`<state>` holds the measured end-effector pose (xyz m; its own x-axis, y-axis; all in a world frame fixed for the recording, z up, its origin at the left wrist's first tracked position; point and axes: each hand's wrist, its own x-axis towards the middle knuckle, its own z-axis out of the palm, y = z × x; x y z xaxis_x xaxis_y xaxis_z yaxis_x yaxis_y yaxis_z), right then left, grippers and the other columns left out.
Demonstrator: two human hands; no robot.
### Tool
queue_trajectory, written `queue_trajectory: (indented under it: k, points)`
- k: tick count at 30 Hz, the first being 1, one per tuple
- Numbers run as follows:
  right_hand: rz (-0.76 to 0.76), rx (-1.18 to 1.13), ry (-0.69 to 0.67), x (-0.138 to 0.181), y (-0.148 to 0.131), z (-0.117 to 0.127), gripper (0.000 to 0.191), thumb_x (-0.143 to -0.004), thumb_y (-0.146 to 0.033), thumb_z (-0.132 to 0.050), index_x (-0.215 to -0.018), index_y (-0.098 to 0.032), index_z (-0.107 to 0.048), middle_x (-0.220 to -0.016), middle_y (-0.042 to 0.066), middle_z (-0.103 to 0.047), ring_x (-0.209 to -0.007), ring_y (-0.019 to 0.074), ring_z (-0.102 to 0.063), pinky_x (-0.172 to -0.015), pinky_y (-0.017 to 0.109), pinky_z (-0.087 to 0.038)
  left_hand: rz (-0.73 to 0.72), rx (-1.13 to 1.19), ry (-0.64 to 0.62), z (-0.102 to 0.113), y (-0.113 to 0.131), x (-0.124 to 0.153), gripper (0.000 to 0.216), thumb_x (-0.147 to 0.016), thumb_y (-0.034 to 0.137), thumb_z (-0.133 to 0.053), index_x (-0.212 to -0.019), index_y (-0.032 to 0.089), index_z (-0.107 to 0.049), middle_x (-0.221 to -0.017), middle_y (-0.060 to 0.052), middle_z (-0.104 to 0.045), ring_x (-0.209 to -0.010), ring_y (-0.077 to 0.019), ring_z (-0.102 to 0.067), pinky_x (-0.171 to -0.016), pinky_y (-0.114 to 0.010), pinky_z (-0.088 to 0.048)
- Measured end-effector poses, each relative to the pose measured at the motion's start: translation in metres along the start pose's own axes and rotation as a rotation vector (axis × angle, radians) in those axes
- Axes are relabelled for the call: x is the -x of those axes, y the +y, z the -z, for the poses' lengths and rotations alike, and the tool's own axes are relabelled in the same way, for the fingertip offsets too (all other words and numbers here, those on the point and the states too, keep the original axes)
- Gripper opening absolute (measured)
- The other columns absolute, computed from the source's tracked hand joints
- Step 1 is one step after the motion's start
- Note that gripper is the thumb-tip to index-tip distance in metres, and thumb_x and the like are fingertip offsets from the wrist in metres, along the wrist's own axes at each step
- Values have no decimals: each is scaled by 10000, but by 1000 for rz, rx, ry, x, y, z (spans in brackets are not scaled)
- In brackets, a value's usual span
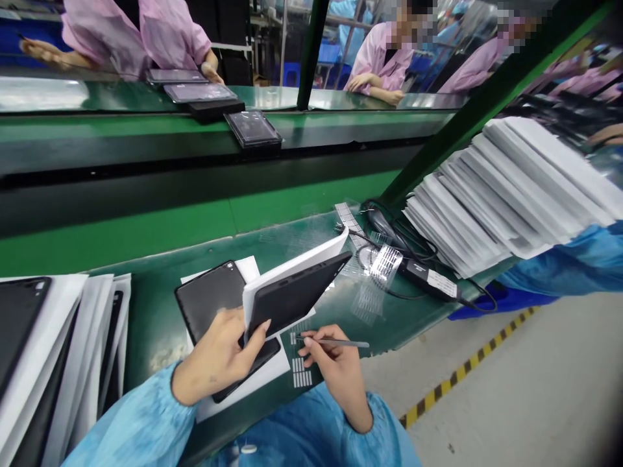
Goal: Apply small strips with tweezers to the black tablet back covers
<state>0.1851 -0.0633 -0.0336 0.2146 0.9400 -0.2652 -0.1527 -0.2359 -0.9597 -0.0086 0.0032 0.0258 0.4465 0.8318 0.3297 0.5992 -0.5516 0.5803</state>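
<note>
My left hand [221, 353] grips a black tablet [296, 295] by its near end, tilted up over the bench. A white foam sleeve [302, 256] lies against the tablet's far side, held along with it. My right hand [338, 363] pinches a pair of grey tweezers [350, 342]. Their tip is at a small strip of white labels [302, 375] stuck near the bench edge; whether they hold a label is too small to tell. Beneath and behind my left hand lie another black tablet [207, 295] and a partly covered one [265, 360], both on white sleeves.
Sleeved tablets [73, 363] stand stacked at left, and a tall pile of white sleeves [511, 194] leans at right. A cabled black device [426, 277] and clear label sheets [387, 263] lie on the bench [160, 331]. Beyond the conveyor [146, 149] sit people in pink.
</note>
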Motion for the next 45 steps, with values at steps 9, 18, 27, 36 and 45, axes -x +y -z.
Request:
queue_trajectory:
  k: [9,18,27,36,45]
  points:
    - [35,6,58,2,5,-3,214,-762,-336,-696,-752,-186,-543,-836,55,-699,-529,136,-653,-433,229,-539,-30,-5,46,-3,-2,7,189,-854,223,-525,-693,152,-594,-493,20,-503,-471,-140,-520,-500,-261,-421]
    - [29,6,77,2,6,-3,242,-759,-348,-704,-752,-184,-526,-804,58,-706,-507,134,-651,-417,217,-533,-25,56,50,-8,-2,7,223,-852,188,-529,-636,150,-568,-506,10,-492,-494,-140,-522,-505,-265,-422]
    - [33,16,92,2,6,-5,246,-760,-339,-708,-754,-187,-514,-797,59,-707,-494,128,-647,-405,208,-527,-35,83,11,-7,-4,10,162,-851,172,-528,-738,105,-622,-617,-38,-586,-597,-160,-602,-595,-267,-480]
    - [5,3,93,2,2,-8,273,-733,-351,-730,-720,-183,-515,-753,51,-705,-453,110,-622,-393,192,-511,-57,13,76,-9,-1,7,331,-885,226,-475,-570,159,-553,-534,-18,-558,-527,-143,-573,-535,-249,-448]
    - [17,21,126,3,2,-9,269,-730,-354,-730,-727,-189,-517,-745,47,-711,-445,111,-616,-418,210,-528,-142,0,93,-8,1,4,339,-904,184,-415,-622,153,-598,-376,41,-349,-515,-153,-563,-551,-243,-442]
